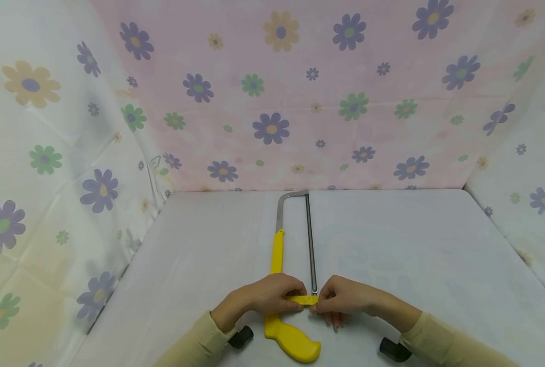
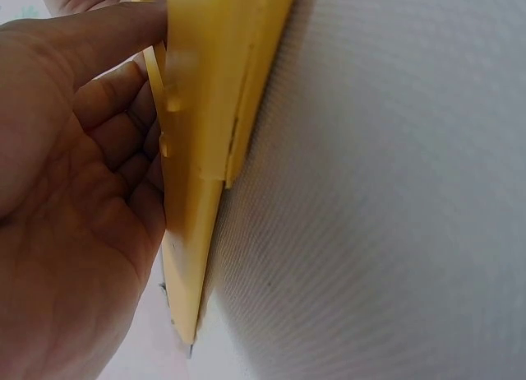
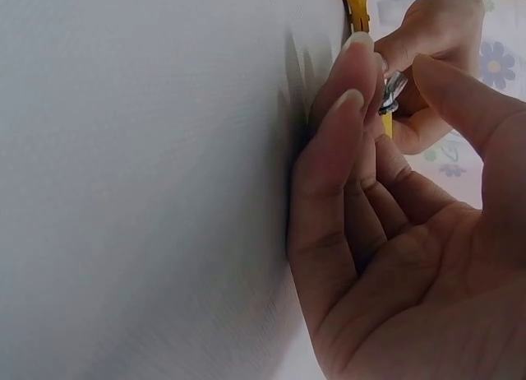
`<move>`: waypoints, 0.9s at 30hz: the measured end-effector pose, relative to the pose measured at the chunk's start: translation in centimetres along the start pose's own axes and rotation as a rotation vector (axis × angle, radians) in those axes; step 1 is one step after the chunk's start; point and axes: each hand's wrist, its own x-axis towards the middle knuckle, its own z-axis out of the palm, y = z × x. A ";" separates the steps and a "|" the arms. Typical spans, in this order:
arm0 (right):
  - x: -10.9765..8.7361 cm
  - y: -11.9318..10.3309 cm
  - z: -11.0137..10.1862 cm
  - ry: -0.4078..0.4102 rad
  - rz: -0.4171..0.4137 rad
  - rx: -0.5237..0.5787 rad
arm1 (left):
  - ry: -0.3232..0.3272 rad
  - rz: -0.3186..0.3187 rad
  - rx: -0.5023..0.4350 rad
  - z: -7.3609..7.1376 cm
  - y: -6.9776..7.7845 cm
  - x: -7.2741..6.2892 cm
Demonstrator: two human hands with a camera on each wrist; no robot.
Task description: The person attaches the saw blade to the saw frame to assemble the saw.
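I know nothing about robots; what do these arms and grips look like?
They're a person's arms. The left sleeve and right sleeve are long, plain and pale beige, ending short of the hands. A left black piece and right black piece, both rounded, show beside the sleeve ends. The left grip and right grip are human, without gloves. No cables or markings show.

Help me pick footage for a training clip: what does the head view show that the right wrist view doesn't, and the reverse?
Only the head view shows the blade and right sleeve. Only the right wrist view shows the palm of the right grip. Both show each grip, including the left grip, yellow of the saw, the table and flowered cloth.
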 end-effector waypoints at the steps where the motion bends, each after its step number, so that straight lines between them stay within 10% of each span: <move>1: 0.0 0.0 0.1 0.003 0.001 0.000 | 0.000 0.000 -0.001 0.0 -0.1 0.0; 27: -0.5 0.9 -0.3 -0.015 -0.046 0.021 | 0.013 0.008 0.034 0.4 -0.4 -0.1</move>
